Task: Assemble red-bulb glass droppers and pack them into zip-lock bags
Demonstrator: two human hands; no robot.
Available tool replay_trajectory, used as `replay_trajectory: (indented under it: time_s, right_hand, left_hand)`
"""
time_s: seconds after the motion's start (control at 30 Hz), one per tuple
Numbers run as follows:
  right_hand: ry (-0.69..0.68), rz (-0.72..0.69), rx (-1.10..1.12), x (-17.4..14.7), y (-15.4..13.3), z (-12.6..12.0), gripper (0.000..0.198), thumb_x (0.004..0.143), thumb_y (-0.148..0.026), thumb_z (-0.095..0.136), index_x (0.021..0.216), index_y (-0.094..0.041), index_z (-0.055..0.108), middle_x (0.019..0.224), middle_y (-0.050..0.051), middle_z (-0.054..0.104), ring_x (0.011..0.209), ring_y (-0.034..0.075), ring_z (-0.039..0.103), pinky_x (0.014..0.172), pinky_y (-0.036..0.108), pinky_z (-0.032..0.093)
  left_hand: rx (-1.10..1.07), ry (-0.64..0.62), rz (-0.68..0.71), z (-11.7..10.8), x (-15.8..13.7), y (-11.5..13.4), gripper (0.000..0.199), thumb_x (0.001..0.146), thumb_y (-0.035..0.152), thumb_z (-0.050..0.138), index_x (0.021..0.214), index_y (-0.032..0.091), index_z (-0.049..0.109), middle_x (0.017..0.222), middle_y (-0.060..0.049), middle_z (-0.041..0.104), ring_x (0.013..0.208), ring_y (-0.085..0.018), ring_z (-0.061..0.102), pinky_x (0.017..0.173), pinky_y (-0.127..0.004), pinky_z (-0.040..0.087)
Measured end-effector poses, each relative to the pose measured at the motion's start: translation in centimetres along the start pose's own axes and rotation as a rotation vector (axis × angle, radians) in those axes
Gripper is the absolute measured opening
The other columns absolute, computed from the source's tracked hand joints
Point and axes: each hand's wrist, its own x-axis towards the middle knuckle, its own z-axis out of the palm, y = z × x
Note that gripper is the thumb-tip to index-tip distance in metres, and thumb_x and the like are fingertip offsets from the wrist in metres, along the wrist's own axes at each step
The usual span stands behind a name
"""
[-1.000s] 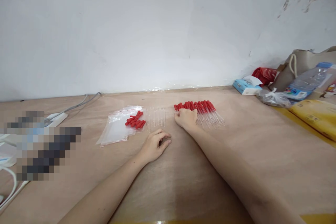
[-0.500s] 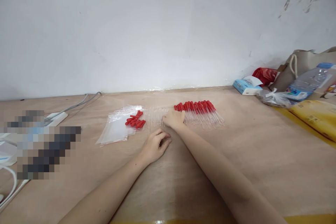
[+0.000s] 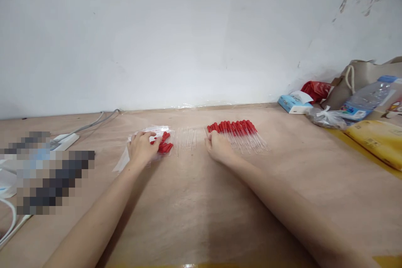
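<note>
My left hand [image 3: 143,147] is over the pile of red rubber bulbs [image 3: 166,147], its thumb and fingers apart at the pile's left side. Beneath it lie clear zip bags [image 3: 122,162], partly covered by the hand. A short row of bare glass dropper tubes [image 3: 186,139] lies between my two hands. My right hand [image 3: 219,147] is closed in a pinch on a thin glass tube [image 3: 205,131], whose upper end shows past the fingers. Just beyond that hand is a row of droppers [image 3: 241,127] with red bulbs fitted; the hand hides part of the row.
Brown paper covers the table [image 3: 176,209], with a white wall behind. Toward the right are a blue tissue pack [image 3: 292,104], a plastic bottle [image 3: 367,98], a knotted clear bag [image 3: 328,118] and a yellow package [image 3: 377,140]. A power strip [image 3: 67,142] and cables lie left.
My left hand has moved left and away from me, onto the red bulbs. My right hand has shifted slightly right and toward me, away from the bare tubes, with one tube between its fingers.
</note>
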Motion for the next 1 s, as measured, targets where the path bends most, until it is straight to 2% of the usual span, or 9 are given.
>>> replay_trajectory:
  time_s: [0.13, 0.27, 0.43, 0.53, 0.67, 0.73, 0.87, 0.93, 1.0]
  right_hand:
    - [0.165, -0.087, -0.041, -3.6, 3.4, -0.3, 0.018, 0.085, -0.027, 0.037, 0.084, -0.014, 0.051, 0.073, 0.005, 0.063, 0.066, 0.017, 0.056, 0.066, 0.029, 0.028]
    - [0.324, -0.126, -0.040, -6.0, 4.9, -0.1, 0.019, 0.085, -0.030, 0.040, 0.077, -0.016, 0.050, 0.068, 0.002, 0.062, 0.065, 0.015, 0.054, 0.068, 0.029, 0.025]
    - [0.374, -0.261, -0.027, -6.7, 4.7, -0.4, 0.021, 0.085, -0.031, 0.041, 0.074, -0.017, 0.051, 0.066, 0.000, 0.060, 0.062, 0.013, 0.051, 0.067, 0.029, 0.024]
    - [0.383, -0.270, 0.006, -6.7, 4.8, -0.4, 0.020, 0.085, -0.030, 0.041, 0.076, -0.017, 0.051, 0.067, 0.001, 0.060, 0.063, 0.013, 0.051, 0.067, 0.029, 0.026]
    - [0.408, -0.267, 0.096, -6.4, 5.1, -0.1, 0.018, 0.087, -0.028, 0.038, 0.078, -0.017, 0.048, 0.069, 0.002, 0.059, 0.065, 0.014, 0.053, 0.069, 0.029, 0.030]
    - [0.400, -0.282, 0.138, -6.3, 5.1, 0.0, 0.018, 0.088, -0.028, 0.035, 0.080, -0.017, 0.047, 0.071, 0.004, 0.059, 0.065, 0.014, 0.053, 0.069, 0.029, 0.033]
    - [0.355, -0.277, 0.189, -6.2, 5.2, 0.0, 0.017, 0.088, -0.027, 0.034, 0.084, -0.017, 0.046, 0.073, 0.004, 0.059, 0.066, 0.015, 0.054, 0.069, 0.029, 0.036]
    - [0.326, -0.271, 0.197, -6.3, 5.1, -0.1, 0.015, 0.087, -0.027, 0.035, 0.085, -0.017, 0.046, 0.072, 0.003, 0.059, 0.065, 0.014, 0.054, 0.071, 0.029, 0.035]
    - [0.306, -0.271, 0.196, -6.3, 5.2, -0.1, 0.015, 0.087, -0.025, 0.036, 0.084, -0.017, 0.047, 0.072, 0.002, 0.059, 0.064, 0.013, 0.054, 0.072, 0.030, 0.035]
  left_hand:
    - [-0.012, -0.186, -0.095, 0.3, 1.9, -1.1, 0.043, 0.074, 0.053, 0.046, 0.095, 0.019, 0.062, 0.103, -0.010, 0.062, 0.097, -0.029, 0.055, 0.078, -0.037, 0.040]
    - [-0.027, -0.281, -0.115, 0.7, 3.0, -1.0, 0.034, 0.072, 0.051, 0.048, 0.080, 0.020, 0.062, 0.089, -0.007, 0.067, 0.086, -0.027, 0.059, 0.068, -0.032, 0.042]
    - [-0.041, -0.266, -0.098, -0.1, 3.1, -0.5, 0.022, 0.073, 0.041, 0.050, 0.072, 0.020, 0.057, 0.081, -0.005, 0.066, 0.080, -0.023, 0.060, 0.062, -0.028, 0.041]
    - [-0.066, -0.170, -0.079, -1.6, 2.4, 0.3, 0.022, 0.077, 0.039, 0.046, 0.076, 0.019, 0.053, 0.084, -0.005, 0.064, 0.081, -0.023, 0.059, 0.063, -0.029, 0.041]
    - [-0.313, 0.007, 0.157, -2.4, -0.3, 2.0, 0.017, 0.081, 0.033, 0.043, 0.077, 0.018, 0.049, 0.085, -0.004, 0.062, 0.080, -0.018, 0.059, 0.066, -0.026, 0.043]
    - [-0.401, -0.051, 0.333, -1.8, -2.4, 3.1, 0.012, 0.082, 0.028, 0.041, 0.080, 0.018, 0.048, 0.085, -0.003, 0.062, 0.075, -0.016, 0.058, 0.065, -0.025, 0.043]
    - [-0.270, -0.201, 0.717, 0.1, -6.5, 5.0, 0.012, 0.082, 0.017, 0.041, 0.078, 0.018, 0.052, 0.079, -0.005, 0.057, 0.072, -0.018, 0.055, 0.065, -0.028, 0.042]
    - [-0.344, -0.259, 0.785, 0.9, -7.6, 5.4, 0.012, 0.083, 0.018, 0.043, 0.086, 0.019, 0.054, 0.084, -0.005, 0.056, 0.076, -0.018, 0.055, 0.068, -0.029, 0.043]
    - [-0.483, -0.313, 0.773, 1.4, -8.0, 5.6, 0.018, 0.083, 0.020, 0.046, 0.099, 0.020, 0.054, 0.092, -0.005, 0.056, 0.078, -0.016, 0.055, 0.070, -0.028, 0.044]
